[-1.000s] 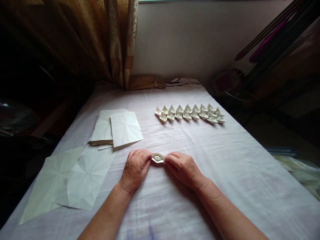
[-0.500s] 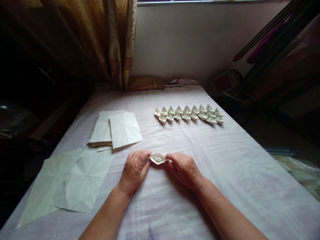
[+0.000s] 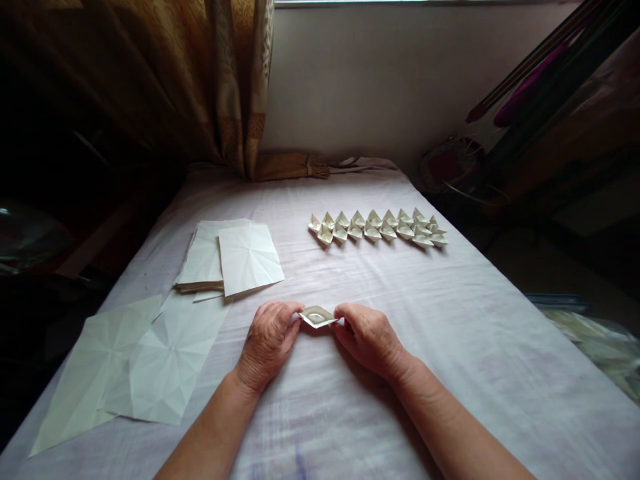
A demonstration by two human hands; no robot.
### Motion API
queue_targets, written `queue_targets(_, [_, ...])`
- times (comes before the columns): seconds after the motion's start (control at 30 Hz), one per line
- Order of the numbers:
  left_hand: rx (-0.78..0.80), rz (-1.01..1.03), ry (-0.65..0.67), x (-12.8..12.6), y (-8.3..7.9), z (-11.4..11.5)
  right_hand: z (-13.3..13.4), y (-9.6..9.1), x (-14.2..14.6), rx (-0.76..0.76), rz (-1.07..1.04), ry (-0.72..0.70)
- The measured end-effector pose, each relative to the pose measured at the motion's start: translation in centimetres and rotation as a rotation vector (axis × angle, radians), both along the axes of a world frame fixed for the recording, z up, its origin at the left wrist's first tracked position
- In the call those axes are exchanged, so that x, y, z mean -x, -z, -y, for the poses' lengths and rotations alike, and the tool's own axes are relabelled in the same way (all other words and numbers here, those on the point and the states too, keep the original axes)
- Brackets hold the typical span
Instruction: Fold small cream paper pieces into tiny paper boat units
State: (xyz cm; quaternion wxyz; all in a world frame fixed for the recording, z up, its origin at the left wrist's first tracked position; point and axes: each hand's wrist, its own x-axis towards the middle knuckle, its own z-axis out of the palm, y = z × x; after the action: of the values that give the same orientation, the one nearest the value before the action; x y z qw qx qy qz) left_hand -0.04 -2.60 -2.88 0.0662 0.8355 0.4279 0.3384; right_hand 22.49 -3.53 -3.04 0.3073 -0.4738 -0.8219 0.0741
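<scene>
Between my hands is a small folded paper boat (image 3: 319,317), pale, with its hollow facing up. My left hand (image 3: 270,341) pinches its left tip between thumb and fingers. At the opposite tip, my right hand (image 3: 367,337) is closed in a similar pinch. Farther back on the right, several finished paper boats (image 3: 373,229) stand close together in two rows. To the left lies a stack of paper sheets (image 3: 203,257), with a creased white sheet (image 3: 251,259) on top at its right. Nearer me, creased sheets (image 3: 167,360) overlap on the cloth.
A pale bedsheet (image 3: 450,373) covers the surface beneath everything. Gold curtains (image 3: 243,87) hang at the back left, beside a wall (image 3: 370,80). A clear plastic bag (image 3: 597,347) lies past the right edge.
Both hands stay in nearly the same place around the paper boat. My right hand has shifted very slightly right, and the view has moved a touch.
</scene>
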Motion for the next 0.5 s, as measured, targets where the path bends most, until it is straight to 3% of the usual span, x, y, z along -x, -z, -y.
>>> queue_targets(0.5, [0.005, 0.013, 0.033, -0.04, -0.10, 0.04, -0.04, -0.29, -0.08, 0.004, 0.037, -0.070])
